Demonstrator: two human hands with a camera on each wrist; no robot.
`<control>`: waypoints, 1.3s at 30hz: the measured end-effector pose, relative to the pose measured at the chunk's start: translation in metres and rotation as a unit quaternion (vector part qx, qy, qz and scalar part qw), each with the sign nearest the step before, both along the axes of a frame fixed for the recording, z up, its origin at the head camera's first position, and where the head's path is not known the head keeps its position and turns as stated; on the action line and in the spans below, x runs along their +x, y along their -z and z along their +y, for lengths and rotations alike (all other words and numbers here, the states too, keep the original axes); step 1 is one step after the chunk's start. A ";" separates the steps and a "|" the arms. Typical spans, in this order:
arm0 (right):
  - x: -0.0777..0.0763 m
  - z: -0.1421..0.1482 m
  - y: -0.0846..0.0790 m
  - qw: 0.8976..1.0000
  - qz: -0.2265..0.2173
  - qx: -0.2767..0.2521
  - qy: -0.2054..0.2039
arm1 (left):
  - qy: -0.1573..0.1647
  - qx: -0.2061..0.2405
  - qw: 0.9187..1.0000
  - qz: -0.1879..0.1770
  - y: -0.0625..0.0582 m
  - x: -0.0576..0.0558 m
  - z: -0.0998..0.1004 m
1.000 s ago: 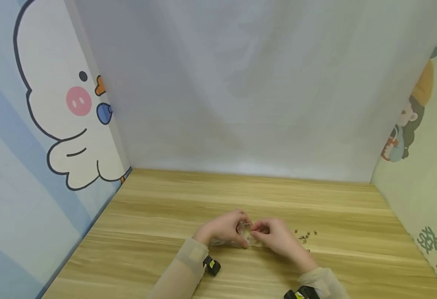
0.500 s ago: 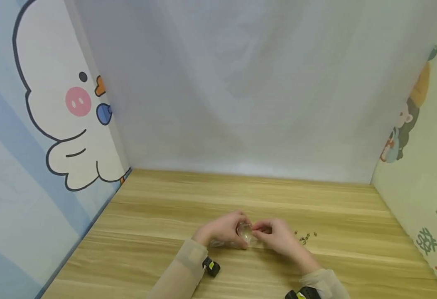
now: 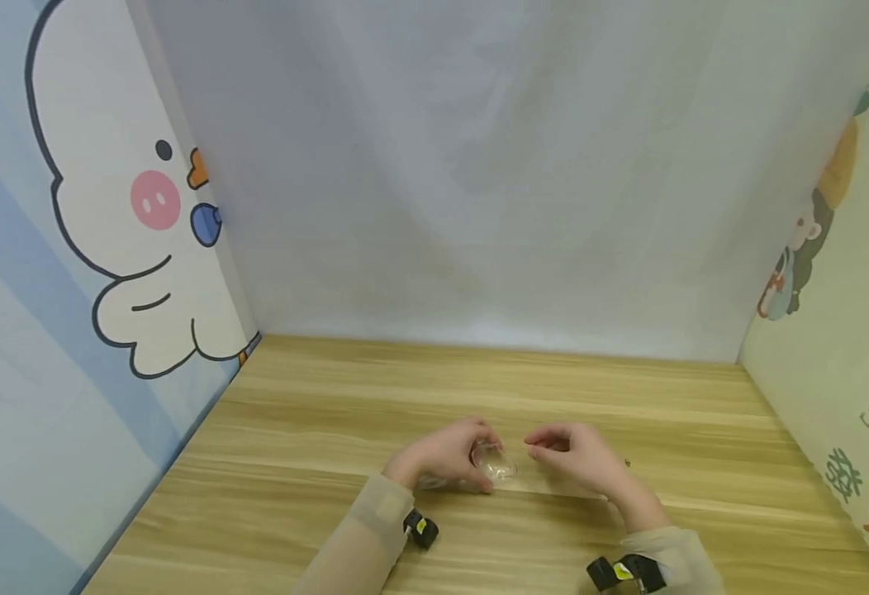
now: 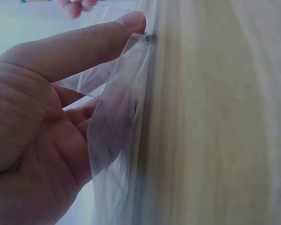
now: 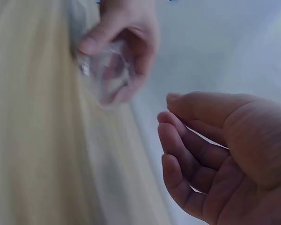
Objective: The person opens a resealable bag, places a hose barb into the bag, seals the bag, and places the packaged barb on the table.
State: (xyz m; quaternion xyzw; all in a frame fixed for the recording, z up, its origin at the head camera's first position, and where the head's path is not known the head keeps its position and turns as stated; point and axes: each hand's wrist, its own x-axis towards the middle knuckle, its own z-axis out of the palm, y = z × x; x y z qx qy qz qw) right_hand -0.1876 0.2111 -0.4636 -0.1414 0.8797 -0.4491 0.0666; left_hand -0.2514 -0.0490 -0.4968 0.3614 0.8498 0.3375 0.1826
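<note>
The right hand (image 3: 583, 456) is drawing away from the clear, crinkled plastic bag (image 3: 497, 468), now hovering at the bag's three o'clock, fingers loosely curled. The left hand (image 3: 440, 454) is gripping the bag over the yellowish wood-grain tabletop (image 3: 360, 392); a grey cloth backdrop (image 3: 479, 182) is hanging at twelve o'clock.

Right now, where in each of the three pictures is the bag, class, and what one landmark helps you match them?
Head: below centre and slightly right, in the left hand; the bag looks clear.
Left wrist: left of centre, the bag reaches the bottom edge.
Right wrist: upper left, the bag is blurred.
Shared landmark: the left hand, holding the bag in all three.
</note>
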 end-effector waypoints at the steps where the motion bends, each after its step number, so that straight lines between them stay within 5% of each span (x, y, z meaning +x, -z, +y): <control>1: 0.000 0.006 -0.003 1.000 0.003 0.000 0.000 | 0.001 -0.001 1.000 0.001 0.000 0.000 0.000; 8: 0.001 0.049 -0.015 0.999 0.015 0.009 0.038 | 0.008 -0.007 1.000 0.014 0.001 -0.001 0.003; 21: 0.005 0.119 -0.002 0.998 -0.008 0.026 0.054 | 0.005 -0.002 1.000 0.014 0.003 -0.004 0.002; 30: 0.008 0.134 0.019 0.997 -0.048 0.015 0.064 | -0.004 -0.007 1.000 -0.007 0.005 -0.002 0.002; 39: 0.006 0.137 0.023 0.997 -0.050 0.019 0.059 | -0.010 0.004 1.000 -0.006 0.005 -0.004 0.003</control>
